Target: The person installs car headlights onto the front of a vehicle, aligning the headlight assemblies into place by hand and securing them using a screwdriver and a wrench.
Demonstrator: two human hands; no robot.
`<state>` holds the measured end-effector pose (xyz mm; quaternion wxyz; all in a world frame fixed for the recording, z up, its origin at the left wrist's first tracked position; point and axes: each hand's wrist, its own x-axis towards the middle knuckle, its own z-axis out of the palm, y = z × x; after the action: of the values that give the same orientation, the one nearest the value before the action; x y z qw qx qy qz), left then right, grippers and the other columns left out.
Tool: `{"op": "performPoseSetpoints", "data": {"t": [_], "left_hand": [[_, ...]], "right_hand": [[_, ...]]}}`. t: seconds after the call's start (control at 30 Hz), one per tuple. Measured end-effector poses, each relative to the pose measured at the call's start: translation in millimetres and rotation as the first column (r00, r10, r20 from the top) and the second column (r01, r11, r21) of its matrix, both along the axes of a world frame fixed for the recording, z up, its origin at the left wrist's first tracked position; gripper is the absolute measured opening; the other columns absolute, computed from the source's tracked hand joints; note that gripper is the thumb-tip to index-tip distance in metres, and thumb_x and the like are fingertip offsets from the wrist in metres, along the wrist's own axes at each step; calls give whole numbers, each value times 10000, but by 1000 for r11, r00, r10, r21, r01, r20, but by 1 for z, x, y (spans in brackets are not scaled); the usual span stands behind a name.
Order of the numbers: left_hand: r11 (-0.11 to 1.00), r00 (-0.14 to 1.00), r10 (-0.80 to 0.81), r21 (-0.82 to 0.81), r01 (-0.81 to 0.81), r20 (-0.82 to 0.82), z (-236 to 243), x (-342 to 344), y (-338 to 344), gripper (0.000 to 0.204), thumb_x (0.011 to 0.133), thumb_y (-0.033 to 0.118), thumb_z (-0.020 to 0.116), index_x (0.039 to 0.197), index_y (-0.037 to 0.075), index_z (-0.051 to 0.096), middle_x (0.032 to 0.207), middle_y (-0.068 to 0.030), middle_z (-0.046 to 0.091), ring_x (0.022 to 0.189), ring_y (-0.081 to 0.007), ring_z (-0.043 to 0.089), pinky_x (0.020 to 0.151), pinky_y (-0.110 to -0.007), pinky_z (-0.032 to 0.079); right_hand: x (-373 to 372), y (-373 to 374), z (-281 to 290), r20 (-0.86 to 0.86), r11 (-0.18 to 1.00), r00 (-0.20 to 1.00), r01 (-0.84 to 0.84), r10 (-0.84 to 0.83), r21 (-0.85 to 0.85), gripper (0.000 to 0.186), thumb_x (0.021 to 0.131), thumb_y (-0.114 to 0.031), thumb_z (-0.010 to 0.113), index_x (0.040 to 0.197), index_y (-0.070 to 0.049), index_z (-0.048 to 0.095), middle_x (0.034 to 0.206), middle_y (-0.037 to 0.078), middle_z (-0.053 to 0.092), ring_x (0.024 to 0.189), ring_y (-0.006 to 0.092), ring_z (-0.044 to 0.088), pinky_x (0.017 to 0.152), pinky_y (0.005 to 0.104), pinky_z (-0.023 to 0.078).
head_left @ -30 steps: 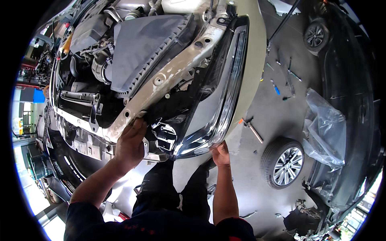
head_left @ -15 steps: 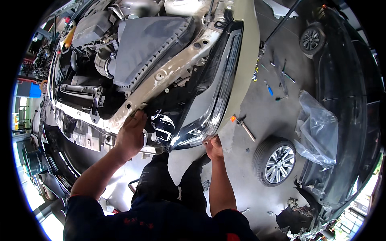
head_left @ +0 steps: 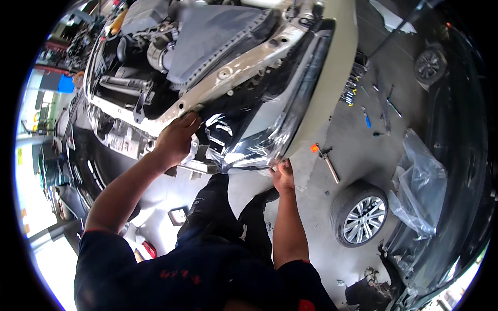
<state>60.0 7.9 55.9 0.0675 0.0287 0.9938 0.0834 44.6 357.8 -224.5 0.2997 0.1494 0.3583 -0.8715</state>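
A long car headlight [head_left: 270, 124] with a clear lens and black housing sits in the front corner of a beige car whose bumper is off. My left hand [head_left: 177, 141] is closed around the headlight's inner edge, its fingertips tucked beside the beige front frame [head_left: 207, 85]. At the lower outer corner of the lens, my right hand [head_left: 282, 176] grips the edge from below with its fingers curled. The beige fender [head_left: 332, 88] runs along the headlight's outer side. The headlight's back and part of my left fingers are hidden.
A loose wheel [head_left: 359, 213] lies on the floor to the right, near crumpled plastic sheeting [head_left: 423, 181] against a dark car [head_left: 461, 155]. A hammer-like tool [head_left: 328, 165] and a blue-handled screwdriver [head_left: 367, 118] lie on the floor. A black bumper [head_left: 93, 160] stands at left.
The whole view has shifted, with the car now higher and further right in the picture. Both hands keep their hold on the headlight; more of my right fingers show.
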Motion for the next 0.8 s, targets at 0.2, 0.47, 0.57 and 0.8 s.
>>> {"op": "performPoseSetpoints", "data": {"t": [0.2, 0.47, 0.57, 0.8], "left_hand": [[996, 995, 93, -2, -93, -32, -23, 10, -1, 580, 872, -44, 541, 1438, 79, 567, 1503, -96, 535, 1391, -275, 510, 1157, -357, 448], [962, 960, 200, 228, -153, -197, -37, 25, -2, 623, 776, -66, 618, 1396, 4, 606, 1488, -172, 570, 1160, -329, 627, 1004, -399, 535], [951, 953, 214, 269, -154, -214, -34, 29, 3, 677, 711, -25, 661, 1385, -13, 593, 1486, -171, 570, 1150, -324, 633, 1004, -412, 525], [603, 947, 300, 792, -93, -116, -90, 101, 35, 498, 797, -73, 620, 1279, 41, 672, 1428, -159, 621, 1168, -320, 660, 986, -394, 530]], "right_hand": [[2, 8, -17, -5, 996, 1000, 5, -6, -85, 505, 759, -425, 893, 1102, -204, 596, 1134, -44, 641, 1117, 188, 560, 1030, 532, 363], [-3, 13, -16, -19, 970, 997, -71, 68, -232, 628, 800, -434, 833, 1319, -127, 657, 1343, 27, 673, 1288, 251, 578, 1175, 462, 363], [-5, 9, -10, -12, 990, 1000, -3, 1, -144, 605, 768, -341, 846, 1302, -124, 662, 1324, 20, 674, 1287, 243, 577, 1169, 451, 390], [-8, -9, 25, 105, 999, 993, 45, -47, 24, 401, 793, -256, 792, 1170, -140, 724, 1173, 43, 750, 1097, 250, 699, 988, 416, 562]]}}
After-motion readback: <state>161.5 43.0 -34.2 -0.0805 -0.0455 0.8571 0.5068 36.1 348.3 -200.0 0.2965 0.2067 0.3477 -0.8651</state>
